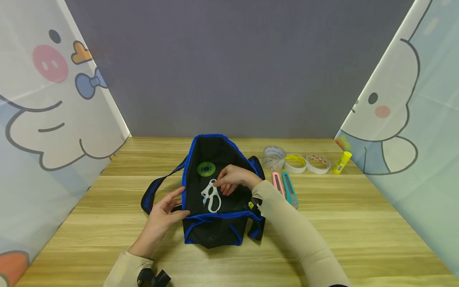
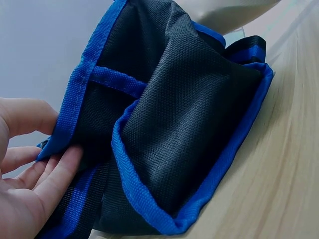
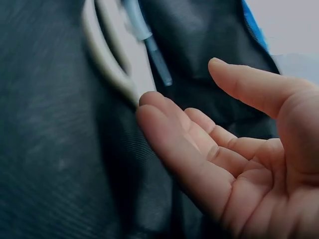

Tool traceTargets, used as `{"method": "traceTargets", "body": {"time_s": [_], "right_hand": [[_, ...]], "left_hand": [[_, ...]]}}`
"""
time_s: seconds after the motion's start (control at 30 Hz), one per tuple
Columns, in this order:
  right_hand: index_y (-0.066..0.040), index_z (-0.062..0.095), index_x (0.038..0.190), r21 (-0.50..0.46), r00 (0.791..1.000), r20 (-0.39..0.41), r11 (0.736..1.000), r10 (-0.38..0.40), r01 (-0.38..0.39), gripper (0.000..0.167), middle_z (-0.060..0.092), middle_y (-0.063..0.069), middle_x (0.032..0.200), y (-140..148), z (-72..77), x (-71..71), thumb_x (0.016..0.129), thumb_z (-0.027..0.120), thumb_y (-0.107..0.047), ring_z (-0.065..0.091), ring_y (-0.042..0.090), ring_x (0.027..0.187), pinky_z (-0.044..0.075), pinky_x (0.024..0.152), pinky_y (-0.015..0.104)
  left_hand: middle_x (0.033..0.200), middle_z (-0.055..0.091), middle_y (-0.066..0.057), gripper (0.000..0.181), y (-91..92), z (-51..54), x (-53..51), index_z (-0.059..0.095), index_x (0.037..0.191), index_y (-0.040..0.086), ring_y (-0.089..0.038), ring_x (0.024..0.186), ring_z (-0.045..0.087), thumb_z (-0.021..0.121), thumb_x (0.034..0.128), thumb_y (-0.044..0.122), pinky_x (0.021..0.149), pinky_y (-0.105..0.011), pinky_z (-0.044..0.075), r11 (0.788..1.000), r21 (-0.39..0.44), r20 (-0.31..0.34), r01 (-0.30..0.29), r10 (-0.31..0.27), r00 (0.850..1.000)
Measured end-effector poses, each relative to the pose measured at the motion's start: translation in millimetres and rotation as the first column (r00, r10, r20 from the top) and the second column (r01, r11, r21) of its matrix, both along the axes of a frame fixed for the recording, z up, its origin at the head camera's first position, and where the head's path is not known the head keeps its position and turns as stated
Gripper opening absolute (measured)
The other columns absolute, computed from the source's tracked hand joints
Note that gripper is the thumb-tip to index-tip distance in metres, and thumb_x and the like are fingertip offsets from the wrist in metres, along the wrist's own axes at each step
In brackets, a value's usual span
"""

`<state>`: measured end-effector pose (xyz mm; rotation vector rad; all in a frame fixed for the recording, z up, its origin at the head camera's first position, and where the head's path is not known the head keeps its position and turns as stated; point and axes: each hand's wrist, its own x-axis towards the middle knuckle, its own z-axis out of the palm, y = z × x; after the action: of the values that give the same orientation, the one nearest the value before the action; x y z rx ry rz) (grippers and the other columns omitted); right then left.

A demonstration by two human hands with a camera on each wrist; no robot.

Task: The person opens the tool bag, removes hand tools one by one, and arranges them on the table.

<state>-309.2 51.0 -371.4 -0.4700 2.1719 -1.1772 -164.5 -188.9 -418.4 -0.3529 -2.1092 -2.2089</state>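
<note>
A black tool bag (image 1: 211, 231) with blue edging stands on the table, its mouth facing up. My left hand (image 1: 162, 215) grips the bag's left rim, pinching the blue edging (image 2: 75, 107) between thumb and fingers. Inside the bag, my right hand (image 1: 233, 179) is beside a pair of white scissors (image 1: 214, 198). In the right wrist view its thumb stands apart from the fingers, and the fingertips (image 3: 152, 114) are at the blurred end of the scissors (image 3: 107, 47); whether they touch cannot be told. Farther back in the bag lies a green disc (image 1: 206, 169) with a dark centre.
Right of the bag are a clear tape roll (image 1: 274, 158), two white-sided tape rolls (image 1: 295, 169) (image 1: 318, 170), a yellow glue stick (image 1: 342, 162), and pink (image 1: 277, 181) and teal (image 1: 289, 188) utility knives. A strap (image 1: 152, 193) loops out left. A grey wall (image 1: 233, 71) stands behind.
</note>
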Motion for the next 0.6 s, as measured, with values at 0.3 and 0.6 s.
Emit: {"method": "traceTargets", "body": {"time_s": [0.3,0.6], "right_hand": [[0.005,0.07,0.08,0.106,0.996,-0.061,0.992,-0.066,0.072,0.03,0.067,0.013,0.066,-13,-16.1,-1.2,0.091,0.074,-0.023,0.067,0.022,0.055,0.059,0.056,0.035],[0.004,0.065,0.068,0.219,0.98,-0.136,0.961,-0.144,0.172,0.036,0.064,0.016,0.063,-27,-26.6,-2.3,0.084,0.081,-0.024,0.062,0.021,0.046,0.057,0.049,0.035]], "left_hand": [[0.121,0.058,-0.013,0.07,0.0,-0.1,-0.1,0.04,0.144,-0.013,-0.013,0.102,0.064,0.067,0.0797,-0.017,0.079,-0.026,0.057,1.0,-0.022,-0.007,0.009,-0.009,1.0],[0.123,0.057,-0.013,0.071,0.4,-1.3,0.4,0.04,0.145,-0.012,-0.012,0.102,0.064,0.068,0.0793,-0.017,0.079,-0.025,0.057,1.0,-0.025,-0.01,0.017,-0.017,1.0]]}}
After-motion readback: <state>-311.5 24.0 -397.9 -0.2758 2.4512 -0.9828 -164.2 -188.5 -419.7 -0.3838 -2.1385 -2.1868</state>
